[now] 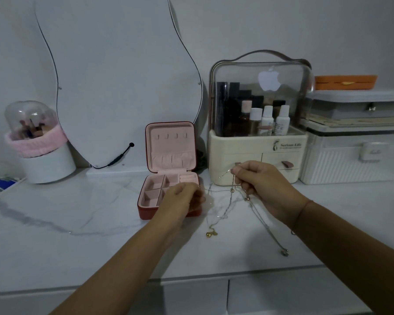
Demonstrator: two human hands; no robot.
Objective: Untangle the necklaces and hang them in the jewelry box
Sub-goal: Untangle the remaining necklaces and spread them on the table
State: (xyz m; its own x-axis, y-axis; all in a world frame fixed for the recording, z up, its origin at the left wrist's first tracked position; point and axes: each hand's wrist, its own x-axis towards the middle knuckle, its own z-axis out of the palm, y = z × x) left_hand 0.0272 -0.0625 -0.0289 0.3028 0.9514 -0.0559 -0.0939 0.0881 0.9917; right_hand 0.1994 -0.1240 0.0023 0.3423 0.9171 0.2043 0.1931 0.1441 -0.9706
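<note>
head cam | faces forward-down | close over marble counter | single view

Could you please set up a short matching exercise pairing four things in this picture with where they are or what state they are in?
Things:
1. jewelry box
2. right hand
3. gold pendant
4. cosmetics organizer

Places or states:
A. lying on the countertop
B. open, hooks bare
C. pinching the chains
D. right of the jewelry box

Pairs: 1-B, 2-C, 3-A, 4-D
</note>
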